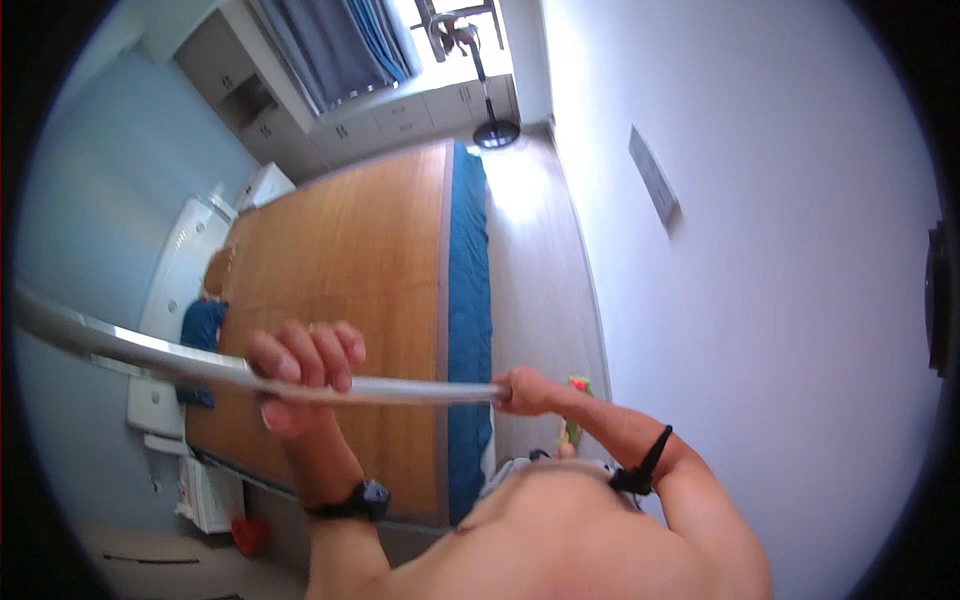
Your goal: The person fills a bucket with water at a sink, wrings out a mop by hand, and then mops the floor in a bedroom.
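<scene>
A long silver-grey pole (430, 388) crosses in front of me, running from the far left toward the middle. My left hand (310, 362) is closed round it, the fingers curled over the top and the thumb below. At the pole's right end my right hand (528, 391) is also closed on it. The left stretch of the pole (150, 348) looks thicker and passes out toward the picture's rim. A dark watch (365, 500) is on my left wrist, and a black band (645, 465) is round my right arm.
Below the pole lies a bed with a brown mat (340, 220) and blue sheet (468, 250). A white headboard (175, 270) stands left. A standing fan (485, 95) is by the window. A white wall (760, 300) rises on the right. A red bin-like object (250, 537) sits lower left.
</scene>
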The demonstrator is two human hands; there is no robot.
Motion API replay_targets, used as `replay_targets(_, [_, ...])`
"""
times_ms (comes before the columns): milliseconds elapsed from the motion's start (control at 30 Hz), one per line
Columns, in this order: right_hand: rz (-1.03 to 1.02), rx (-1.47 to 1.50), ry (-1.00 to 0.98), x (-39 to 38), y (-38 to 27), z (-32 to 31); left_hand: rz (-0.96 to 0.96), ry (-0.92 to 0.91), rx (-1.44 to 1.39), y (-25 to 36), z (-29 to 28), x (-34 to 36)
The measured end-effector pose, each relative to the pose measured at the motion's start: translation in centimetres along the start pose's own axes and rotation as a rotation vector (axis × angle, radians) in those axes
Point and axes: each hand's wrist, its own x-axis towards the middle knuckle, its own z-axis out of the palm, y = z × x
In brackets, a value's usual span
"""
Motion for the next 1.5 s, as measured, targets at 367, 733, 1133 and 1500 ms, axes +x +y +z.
replay_targets(367, [-0.103,-0.110,-0.249,23.0,6.0,-18.5,0.017,0.087,0.305,-9.6,-17.6,9.2])
replay_targets(733, [-0.012,-0.089,-0.164,44.2,14.0,-39.0,-0.012,-0.053,0.283,-29.0,-38.2,30.0])
replay_targets(1133, [-0.191,-0.108,-0.610,69.4,21.7,-55.4,-0.187,0.401,0.561,-39.7,-50.7,42.3])
replay_targets(1500, [-0.250,-0.111,-0.529,92.6,27.2,-70.8,-0.115,0.424,0.503,-53.4,-70.3,54.5])
